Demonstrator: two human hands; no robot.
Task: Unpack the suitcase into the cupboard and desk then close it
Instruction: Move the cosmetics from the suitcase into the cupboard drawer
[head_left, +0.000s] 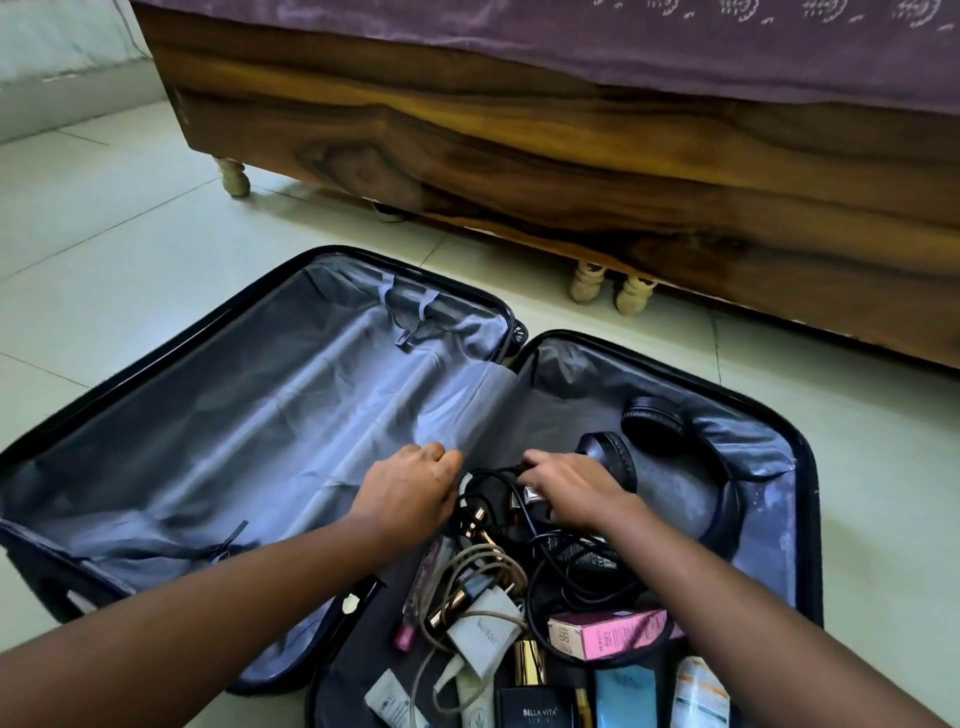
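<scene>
On the pale tiled floor (130, 218) beside a wooden bed (519, 156), the open suitcase (800, 467) holds tangled black cables (550, 540) near its headphones (675, 431); the right hand (571, 488) pinches one cable, the left hand (405, 488) rests curled, gripping nothing visible, so lifting may drag chargers and tubes out.

Pale tiled floor (130, 218); wooden bed frame (519, 156) under purple bedspread (623, 41).

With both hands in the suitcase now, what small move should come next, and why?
Probably close the right hand on the black cable and lift it clear. That hand already rests on the tangle, the left hand is beside it, and the headphones lie just behind.
</scene>
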